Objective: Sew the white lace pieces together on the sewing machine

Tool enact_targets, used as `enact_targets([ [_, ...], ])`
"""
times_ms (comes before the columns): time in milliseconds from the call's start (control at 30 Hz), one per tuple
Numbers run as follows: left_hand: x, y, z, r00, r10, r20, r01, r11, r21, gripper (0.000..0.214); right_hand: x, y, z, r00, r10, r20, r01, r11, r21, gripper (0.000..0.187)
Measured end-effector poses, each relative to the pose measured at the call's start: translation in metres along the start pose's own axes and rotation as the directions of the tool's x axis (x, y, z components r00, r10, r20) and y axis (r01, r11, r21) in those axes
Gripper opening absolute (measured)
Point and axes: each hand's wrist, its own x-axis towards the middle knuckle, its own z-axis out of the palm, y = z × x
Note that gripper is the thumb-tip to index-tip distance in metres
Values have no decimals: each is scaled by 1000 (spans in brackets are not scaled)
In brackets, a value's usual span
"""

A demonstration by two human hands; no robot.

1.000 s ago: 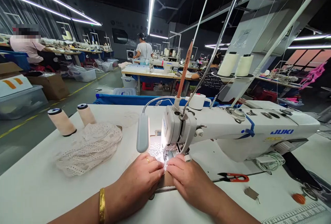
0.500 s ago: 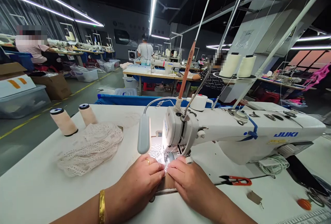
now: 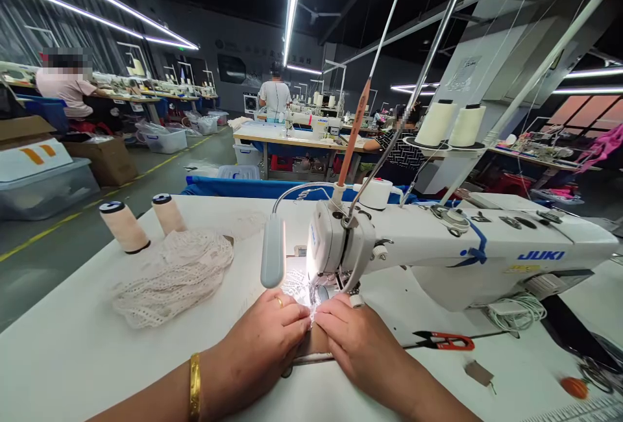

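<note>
Lit by a small grey lamp (image 3: 273,252), white lace trim (image 3: 296,284) lies under the needle area of a white JUKI sewing machine (image 3: 413,240). My left hand (image 3: 267,334) pinches the lace from the left side, just in front of the presser foot. From the right, my right hand (image 3: 363,337) has its fingers closed on the same lace, its tips close to the left fingertips. Between the hands a brown piece (image 3: 317,340) shows on the machine bed. The needle itself is hidden by the machine head and glare.
A heap of lace trim (image 3: 175,276) and two peach thread cones (image 3: 124,227) sit on the left of the table. To the right lie red-handled thread snips (image 3: 445,341), a brown tag (image 3: 479,373) and a coiled cable (image 3: 518,310). Several people work at machines behind.
The whole view has shifted very slightly. Both hands keep their place at the presser foot, holding the lace, with no clear movement.
</note>
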Motion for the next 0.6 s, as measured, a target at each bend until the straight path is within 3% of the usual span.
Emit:
enact_targets([
  [600,6,-8,2,999,-17,-47,18,999,40,30,4,3,7,996,67,-61,-70,997,-41,34],
])
